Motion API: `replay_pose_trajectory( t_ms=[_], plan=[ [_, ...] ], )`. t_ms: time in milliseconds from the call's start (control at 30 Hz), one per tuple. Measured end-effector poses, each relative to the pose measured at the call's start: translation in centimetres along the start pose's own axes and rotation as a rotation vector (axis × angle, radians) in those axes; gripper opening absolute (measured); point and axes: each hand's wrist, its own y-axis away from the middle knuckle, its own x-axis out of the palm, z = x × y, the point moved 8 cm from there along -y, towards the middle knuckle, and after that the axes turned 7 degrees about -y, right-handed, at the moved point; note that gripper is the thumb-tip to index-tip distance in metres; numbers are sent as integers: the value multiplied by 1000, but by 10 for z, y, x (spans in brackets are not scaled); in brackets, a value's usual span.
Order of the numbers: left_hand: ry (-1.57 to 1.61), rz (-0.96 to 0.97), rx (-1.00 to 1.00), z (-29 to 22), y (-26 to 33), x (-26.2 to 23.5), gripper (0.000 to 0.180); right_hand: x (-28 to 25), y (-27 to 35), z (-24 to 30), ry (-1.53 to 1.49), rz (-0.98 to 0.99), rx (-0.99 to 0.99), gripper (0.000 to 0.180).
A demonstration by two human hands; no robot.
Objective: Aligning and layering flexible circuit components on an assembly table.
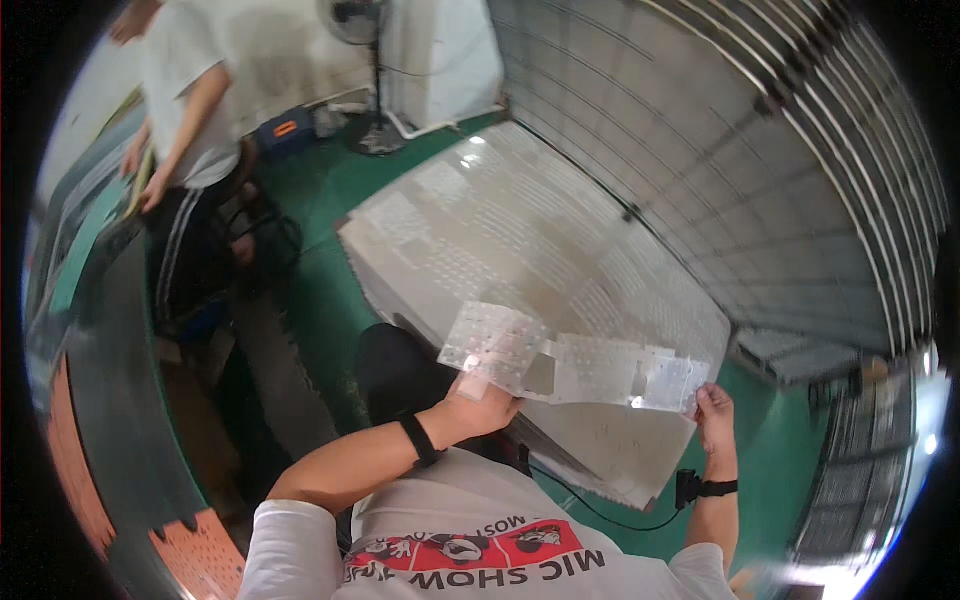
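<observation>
A long, thin, see-through plastic sheet (592, 372) with rows of small dots and cut-out gaps stretches between my hands. Its left end curls up over my left hand (487, 405), which grips it from underneath; most of those fingers are hidden behind the sheet. At the other end, my right hand (714, 412) pinches the corner between thumb and fingers. Directly below lies a large stack of pale grey sheets (560, 220), its top one covered with rows of small marks and slots.
Metal wire racks (700, 110) rise beyond the stack on the right. A co-worker (190, 130) stands at a dark bench (115, 340) on the left, holding a strip. A pedestal fan (378, 130) and a blue box (285, 131) stand at the back. A cable (600, 518) hangs from my right wrist strap.
</observation>
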Motion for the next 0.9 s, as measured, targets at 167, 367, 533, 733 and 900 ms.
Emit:
replay_pose_trajectory(
  t_ms=[167, 367, 533, 733, 900],
  plan=[
    [-367, -44, 455, -39, 24, 122, 56, -96, 66, -110, -246, -181, 151, 17],
    [-163, 866, 238, -24, 3, 165, 55, -147, 102, -206, -49, -349, 492, 25],
    [-158, 767, 166, -3, 9, 160, 58, -130, 97, -191, -36, -333, 579, 34],
    [-173, 624, 160, 4, -7, 151, 48, -173, 61, -157, 698, -553, 363, 30],
    [-82, 866, 103, -9, -2, 124, 39, -84, 12, -10, 562, -504, -30, 32]
  ],
)
